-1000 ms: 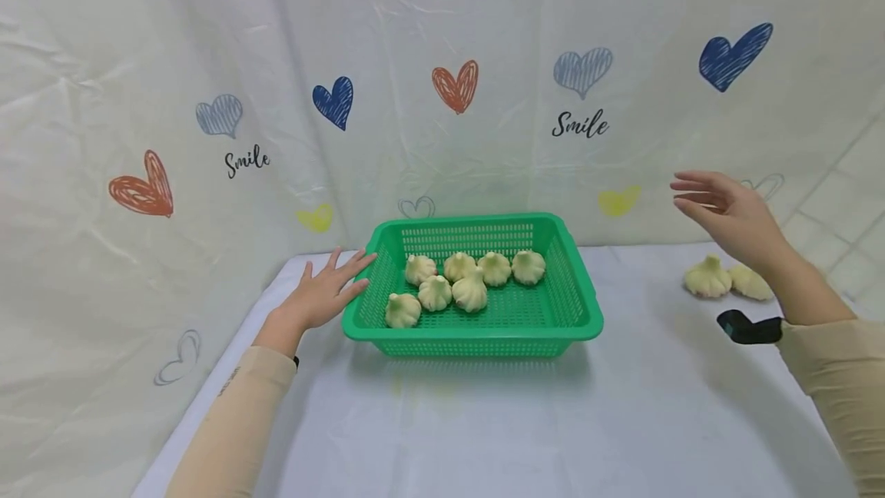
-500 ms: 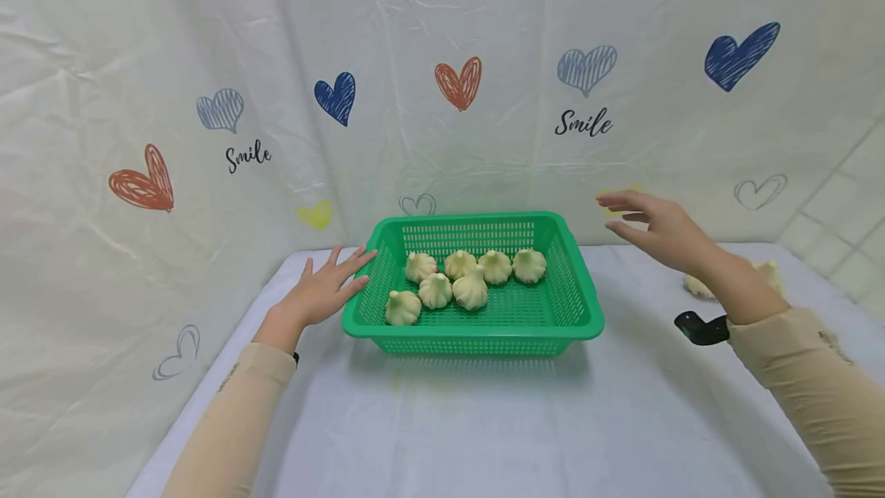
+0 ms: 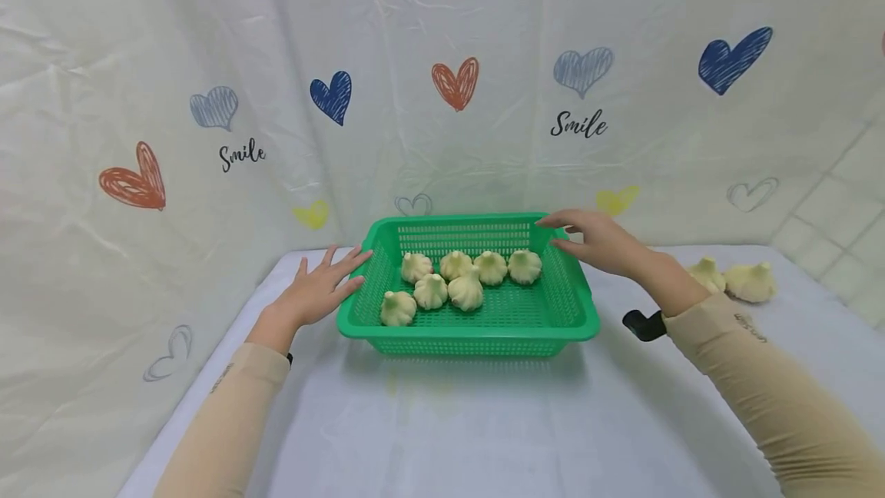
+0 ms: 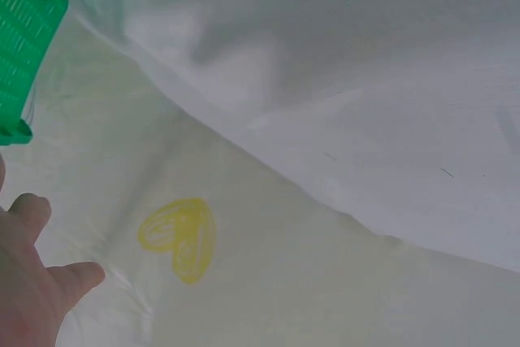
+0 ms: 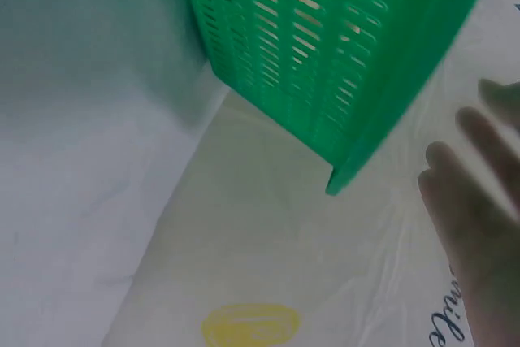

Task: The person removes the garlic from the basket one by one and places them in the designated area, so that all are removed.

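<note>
A green plastic basket (image 3: 470,333) with slotted walls stands on the table, holding several pale garlic bulbs (image 3: 465,290) toward its left and back. My left hand (image 3: 314,290) lies at the basket's left rim, fingers spread and straight. Over the basket's right rim, near the back corner, hovers my right hand (image 3: 598,240), its fingers loosely bent and nothing between them. In the right wrist view the fingers of the right hand (image 5: 479,193) appear beside the basket's rim (image 5: 406,111). The left wrist view shows part of the left hand (image 4: 36,282) below the basket corner (image 4: 24,54).
Two more garlic bulbs (image 3: 750,283) lie on the table at the right, behind the right forearm. A white cloth (image 3: 442,421) covers the table. Behind it hangs a pale curtain (image 3: 401,152) printed with hearts and lettering.
My right hand has moved left, from above the two garlic bulbs at the right to the basket's right rim. My left hand has stayed at the left rim.
</note>
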The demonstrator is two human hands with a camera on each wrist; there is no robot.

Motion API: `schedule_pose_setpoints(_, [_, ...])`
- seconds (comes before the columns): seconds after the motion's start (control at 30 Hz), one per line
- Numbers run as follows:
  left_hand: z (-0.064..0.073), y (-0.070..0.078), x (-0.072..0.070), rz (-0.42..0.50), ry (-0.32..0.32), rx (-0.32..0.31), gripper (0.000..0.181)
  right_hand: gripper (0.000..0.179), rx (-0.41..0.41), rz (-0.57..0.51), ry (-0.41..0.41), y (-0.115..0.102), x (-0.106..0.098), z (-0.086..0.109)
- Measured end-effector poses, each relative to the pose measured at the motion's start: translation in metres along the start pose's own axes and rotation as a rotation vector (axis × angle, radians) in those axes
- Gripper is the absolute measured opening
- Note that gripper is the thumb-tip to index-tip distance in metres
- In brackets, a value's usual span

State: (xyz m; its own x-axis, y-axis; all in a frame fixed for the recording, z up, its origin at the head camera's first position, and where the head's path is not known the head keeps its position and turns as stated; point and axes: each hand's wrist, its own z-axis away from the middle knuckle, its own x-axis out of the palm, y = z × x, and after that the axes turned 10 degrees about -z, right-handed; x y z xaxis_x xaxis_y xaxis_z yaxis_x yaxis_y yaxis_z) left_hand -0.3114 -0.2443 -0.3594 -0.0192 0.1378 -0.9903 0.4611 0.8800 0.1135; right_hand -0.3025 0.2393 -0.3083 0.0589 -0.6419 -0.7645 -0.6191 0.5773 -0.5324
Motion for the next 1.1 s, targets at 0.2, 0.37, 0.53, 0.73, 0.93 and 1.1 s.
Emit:
schedule_pose_setpoints(0.2, [0.002,0.000,0.001,0.024,0.000,0.001,0.060,0.043,0.057,0.019,-0.101,0.005,0.021,-0.020])
schedule_pose_setpoints(0.37, [0.001,-0.001,0.003,0.018,-0.003,-0.001,0.060,0.044,0.099,0.017,-0.135,0.008,0.028,-0.028])
schedule_pose_setpoints(0.53, [0.000,-0.001,0.001,0.017,0.011,0.008,0.059,0.042,0.111,0.050,-0.171,0.011,0.030,-0.033])
schedule_pose_setpoints(0.73, [0.001,-0.003,0.005,0.015,0.006,0.010,0.060,0.045,0.164,0.108,-0.283,0.012,0.038,-0.042])
schedule_pose_setpoints(0.93, [0.001,-0.003,0.005,0.011,0.007,0.013,0.060,0.048,0.223,0.184,-0.356,0.012,0.045,-0.049])
schedule_pose_setpoints(1.1, [-0.001,-0.003,0.002,0.015,0.004,0.012,0.059,0.049,0.250,0.242,-0.363,0.013,0.048,-0.052])
